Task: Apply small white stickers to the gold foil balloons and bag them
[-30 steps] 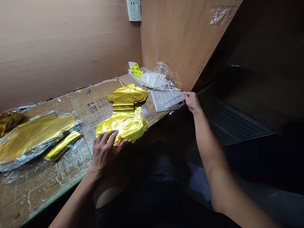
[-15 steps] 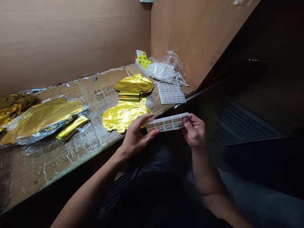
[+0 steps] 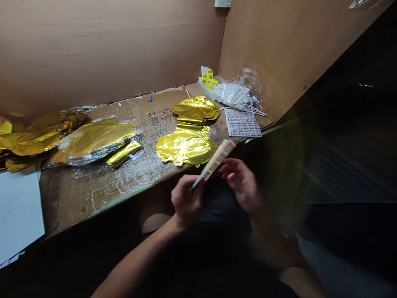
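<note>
My left hand (image 3: 187,198) grips the lower end of a folded sheet of stickers (image 3: 214,164), which is tilted upward to the right. In the earlier view CE marks are readable on it; now the print is smeared by motion. My right hand (image 3: 242,185) is just right of the sheet with its fingers bent and apart, holding nothing. Behind the sheet, gold foil balloons (image 3: 186,147) lie flat on the bench. Another sticker sheet (image 3: 243,123) rests near the bench's right edge.
A plastic bag of white sticks (image 3: 233,94) and yellow barcode labels (image 3: 207,75) lie in the back corner. Bagged gold foil (image 3: 96,140) and loose gold foil (image 3: 40,134) are at left. White paper (image 3: 20,211) is at the far left. A wooden panel (image 3: 279,54) bounds the right.
My left hand has closed on the sticker sheet, and my right hand has let go of it. The sheet has turned from nearly level to steeply tilted. The view has swung left.
</note>
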`<action>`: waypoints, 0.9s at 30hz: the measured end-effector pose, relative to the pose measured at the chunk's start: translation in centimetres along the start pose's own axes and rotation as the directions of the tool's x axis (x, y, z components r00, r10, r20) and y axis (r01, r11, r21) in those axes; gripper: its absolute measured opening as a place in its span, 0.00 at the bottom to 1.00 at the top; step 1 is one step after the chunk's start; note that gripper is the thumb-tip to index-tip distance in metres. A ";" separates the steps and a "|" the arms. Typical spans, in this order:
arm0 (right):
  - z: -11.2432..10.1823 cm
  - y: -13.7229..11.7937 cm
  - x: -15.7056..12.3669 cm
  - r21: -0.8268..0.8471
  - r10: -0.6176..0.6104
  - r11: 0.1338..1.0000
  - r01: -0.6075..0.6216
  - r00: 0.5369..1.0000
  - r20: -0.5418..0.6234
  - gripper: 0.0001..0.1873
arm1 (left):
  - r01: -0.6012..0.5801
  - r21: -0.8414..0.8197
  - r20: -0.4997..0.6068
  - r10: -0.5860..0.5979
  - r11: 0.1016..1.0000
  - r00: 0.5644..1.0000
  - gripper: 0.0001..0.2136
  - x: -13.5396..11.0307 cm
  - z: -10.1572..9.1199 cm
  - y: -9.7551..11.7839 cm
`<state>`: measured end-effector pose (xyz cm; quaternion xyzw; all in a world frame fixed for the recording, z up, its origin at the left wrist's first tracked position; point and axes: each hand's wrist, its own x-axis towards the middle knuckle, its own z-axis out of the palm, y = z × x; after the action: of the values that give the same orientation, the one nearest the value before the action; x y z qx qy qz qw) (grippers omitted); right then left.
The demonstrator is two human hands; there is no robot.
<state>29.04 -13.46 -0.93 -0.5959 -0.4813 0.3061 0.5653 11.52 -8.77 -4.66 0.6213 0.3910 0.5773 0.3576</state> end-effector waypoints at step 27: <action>1.0 0.0 3.2 -0.378 -0.288 0.601 0.704 0.632 0.720 0.12 | 0.423 -0.048 0.427 -0.365 0.905 0.828 0.17 3.4 -7.7 -0.5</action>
<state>29.28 -10.19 -0.56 -0.4517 -0.8582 0.1139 0.2156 3.91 -5.55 -3.01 0.6068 0.3861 0.3744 0.5853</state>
